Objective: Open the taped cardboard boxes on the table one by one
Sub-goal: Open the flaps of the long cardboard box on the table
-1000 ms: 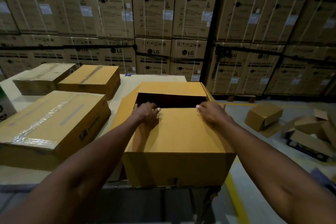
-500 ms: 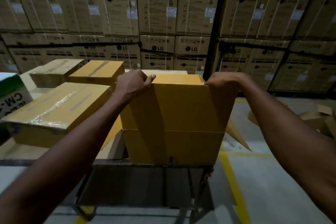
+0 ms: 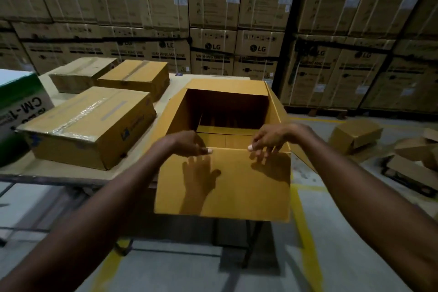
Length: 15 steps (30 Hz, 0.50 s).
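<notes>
Open box [image 3: 222, 149] sits mid-frame on the desk [image 3: 59, 168], looks empty inside. Left hand [image 3: 189, 143] and right hand [image 3: 270, 140] hover loose-fingered at the near flap [image 3: 222, 182], holding nothing. Taped boxes [image 3: 87, 125] wait left.

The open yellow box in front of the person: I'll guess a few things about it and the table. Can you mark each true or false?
1. The open box has its near flap folded down toward the person. True.
2. Something is packed inside the open box. False: the part of the inside that shows is bare cardboard.
3. Both hands are at the box's near rim, the left hand and the right hand. True.
4. The large box to the left has been opened too. False: its top is closed, with shiny tape along the seam.
5. Two smaller closed boxes sit further back on the table. True.
</notes>
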Motion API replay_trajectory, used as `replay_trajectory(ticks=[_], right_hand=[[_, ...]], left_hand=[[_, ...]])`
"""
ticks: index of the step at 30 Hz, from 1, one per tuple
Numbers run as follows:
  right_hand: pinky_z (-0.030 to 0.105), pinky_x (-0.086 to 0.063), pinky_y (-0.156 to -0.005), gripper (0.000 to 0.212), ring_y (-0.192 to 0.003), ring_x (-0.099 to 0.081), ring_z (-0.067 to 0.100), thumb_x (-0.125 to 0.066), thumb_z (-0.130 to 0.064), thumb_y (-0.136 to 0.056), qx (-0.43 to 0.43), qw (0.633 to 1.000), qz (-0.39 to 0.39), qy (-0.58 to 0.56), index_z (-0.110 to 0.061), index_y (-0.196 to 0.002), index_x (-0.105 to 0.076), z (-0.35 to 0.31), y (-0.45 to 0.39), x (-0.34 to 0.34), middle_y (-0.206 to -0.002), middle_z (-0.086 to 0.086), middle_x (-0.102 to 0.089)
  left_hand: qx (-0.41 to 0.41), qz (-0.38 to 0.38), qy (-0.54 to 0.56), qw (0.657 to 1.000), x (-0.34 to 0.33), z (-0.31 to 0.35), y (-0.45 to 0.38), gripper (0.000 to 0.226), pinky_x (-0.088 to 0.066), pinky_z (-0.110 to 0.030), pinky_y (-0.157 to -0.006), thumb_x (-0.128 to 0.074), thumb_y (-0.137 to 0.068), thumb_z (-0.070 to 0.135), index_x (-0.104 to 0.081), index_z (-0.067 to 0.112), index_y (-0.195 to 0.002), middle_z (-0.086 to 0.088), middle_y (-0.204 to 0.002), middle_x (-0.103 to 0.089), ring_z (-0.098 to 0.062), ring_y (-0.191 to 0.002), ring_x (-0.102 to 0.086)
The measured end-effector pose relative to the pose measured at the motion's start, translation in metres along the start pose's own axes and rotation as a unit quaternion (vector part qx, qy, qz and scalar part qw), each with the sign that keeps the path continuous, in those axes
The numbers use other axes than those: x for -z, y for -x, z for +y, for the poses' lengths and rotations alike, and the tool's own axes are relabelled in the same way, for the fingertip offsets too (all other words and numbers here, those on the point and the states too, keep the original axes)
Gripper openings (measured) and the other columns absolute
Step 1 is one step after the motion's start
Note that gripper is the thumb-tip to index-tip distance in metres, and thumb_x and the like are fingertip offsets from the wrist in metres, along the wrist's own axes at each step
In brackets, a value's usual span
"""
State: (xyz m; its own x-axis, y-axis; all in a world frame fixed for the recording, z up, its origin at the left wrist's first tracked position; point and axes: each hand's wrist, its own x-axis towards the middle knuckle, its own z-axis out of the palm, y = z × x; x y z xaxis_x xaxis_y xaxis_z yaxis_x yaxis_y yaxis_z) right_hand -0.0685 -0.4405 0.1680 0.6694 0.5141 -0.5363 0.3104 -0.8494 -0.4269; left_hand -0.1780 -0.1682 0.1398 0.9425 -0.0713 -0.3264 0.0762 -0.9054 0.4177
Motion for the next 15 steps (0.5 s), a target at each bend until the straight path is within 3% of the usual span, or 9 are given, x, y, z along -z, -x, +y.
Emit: replay_trajectory(ticks=[2, 4, 7, 10, 12, 15], right_hand=[[0.028, -0.054, -0.072, 0.022, -0.09, -0.072, 0.016, -0.064, -0.04, -0.1, 0.011, 1.0, 0.009, -0.003, -0.022, -0.108, -0.073, 0.007, -0.015, -0.017, -0.104, 0.0, -0.077], [0.03, -0.054, -0.075, 0.022, -0.084, -0.068, 0.014, -0.064, -0.036, -0.1, 0.024, 0.999, 0.025, -0.013, -0.017, -0.106, -0.073, 0.012, -0.026, -0.031, -0.099, 0.001, -0.074], [0.032, -0.056, -0.079, 0.019, -0.083, -0.069, 0.013, -0.064, -0.035, -0.1, 0.044, 0.996, 0.077, -0.011, -0.019, -0.099, -0.074, 0.014, -0.035, -0.041, -0.093, -0.002, -0.074], [0.027, -0.055, -0.073, 0.023, -0.081, -0.072, 0.012, -0.061, -0.038, -0.101, 0.033, 0.997, 0.069, 0.009, -0.021, -0.093, -0.075, 0.012, -0.043, -0.037, -0.087, -0.002, -0.076], [0.029, -0.055, -0.072, 0.029, -0.077, -0.071, 0.013, -0.061, -0.043, -0.101, 0.016, 0.998, 0.048, 0.028, -0.021, -0.09, -0.077, 0.008, -0.049, -0.027, -0.084, -0.001, -0.077], [0.03, -0.052, -0.071, 0.034, -0.074, -0.066, 0.014, -0.06, -0.046, -0.101, 0.011, 0.998, 0.059, 0.011, -0.02, -0.091, -0.078, -0.001, -0.062, -0.01, -0.084, 0.0, -0.076]], left_hand=[[-0.004, 0.008, -0.005, 1.0, -0.022, -0.007, -0.015, 0.04, -0.056, -0.031, -0.083, -0.058, -0.095, 0.053, -0.069, 0.021, -0.116, 0.0, -0.113, -0.07, -0.014, -0.098, -0.067], [-0.004, 0.023, -0.005, 1.0, -0.037, -0.008, -0.025, 0.043, -0.057, -0.034, -0.086, -0.058, -0.096, 0.052, -0.067, 0.019, -0.121, 0.0, -0.116, -0.068, -0.016, -0.101, -0.066], [-0.004, 0.068, -0.026, 0.997, -0.048, -0.013, -0.039, 0.04, -0.06, -0.038, -0.084, -0.058, -0.096, 0.053, -0.071, 0.019, -0.112, 0.001, -0.106, -0.072, -0.014, -0.092, -0.068], [-0.012, 0.086, -0.033, 0.996, -0.047, -0.021, -0.053, 0.041, -0.06, -0.034, -0.076, -0.057, -0.095, 0.056, -0.072, 0.019, -0.107, 0.005, -0.094, -0.07, -0.012, -0.083, -0.067], [-0.019, 0.074, -0.02, 0.997, -0.04, -0.026, -0.063, 0.042, -0.054, -0.028, -0.064, -0.057, -0.095, 0.057, -0.072, 0.019, -0.102, 0.006, -0.083, -0.065, -0.011, -0.074, -0.063], [-0.033, 0.082, -0.003, 0.996, -0.023, -0.032, -0.08, 0.042, -0.045, -0.026, -0.058, -0.056, -0.095, 0.059, -0.07, 0.022, -0.083, 0.005, -0.073, -0.064, -0.011, -0.066, -0.06]])
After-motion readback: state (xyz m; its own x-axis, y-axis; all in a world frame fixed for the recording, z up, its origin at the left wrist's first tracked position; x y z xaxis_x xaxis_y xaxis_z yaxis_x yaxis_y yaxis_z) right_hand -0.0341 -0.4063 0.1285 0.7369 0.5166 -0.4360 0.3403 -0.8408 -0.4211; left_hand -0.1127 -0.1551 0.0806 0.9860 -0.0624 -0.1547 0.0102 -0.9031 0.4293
